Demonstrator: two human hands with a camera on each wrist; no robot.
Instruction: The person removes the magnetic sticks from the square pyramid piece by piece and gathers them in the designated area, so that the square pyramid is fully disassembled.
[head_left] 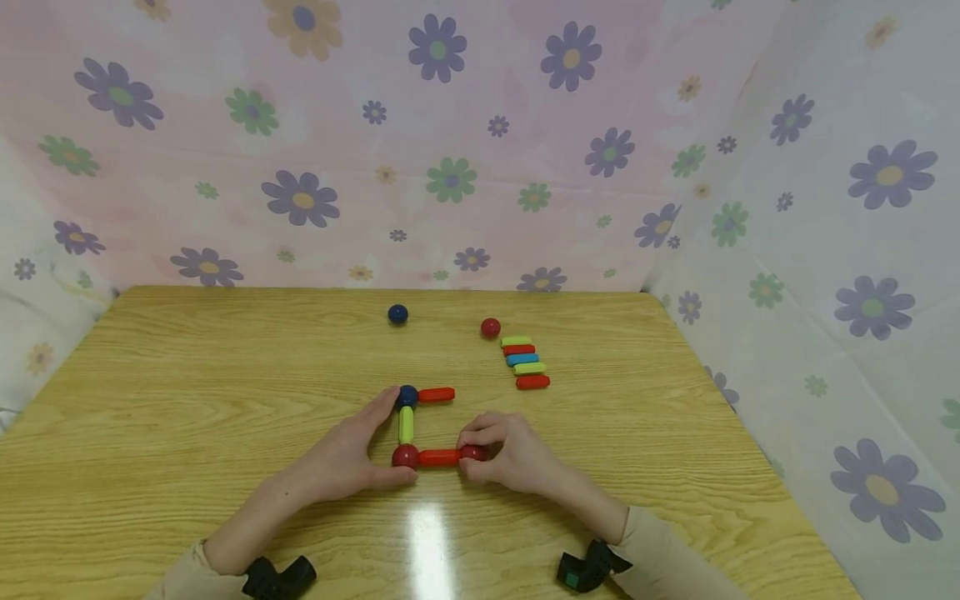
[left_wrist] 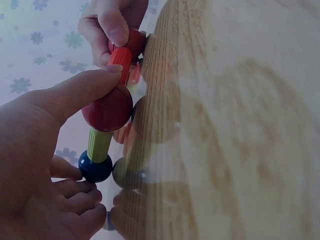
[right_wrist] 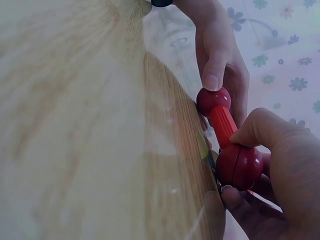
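Note:
A C-shaped figure of toy building rods and balls lies on the table. Its left side has a dark blue ball (head_left: pixel 407 397), a yellow-green rod (head_left: pixel 406 426) and a red ball (head_left: pixel 405 457). One red rod (head_left: pixel 437 395) sticks out from the blue ball. A lower red rod (head_left: pixel 438 457) runs from the red ball to a second red ball (right_wrist: pixel 239 167). My left hand (head_left: pixel 341 458) holds the left side, thumb at the red ball and fingers by the blue one. My right hand (head_left: pixel 517 457) pinches the second red ball at the lower rod's end.
Behind the figure, a loose blue ball (head_left: pixel 397 314) and a loose red ball (head_left: pixel 491 327) stand on the wooden table (head_left: pixel 225 367). To the right lies a column of several loose rods, among them a blue rod (head_left: pixel 522 360). A flowered cloth (head_left: pixel 495 167) hangs behind the table.

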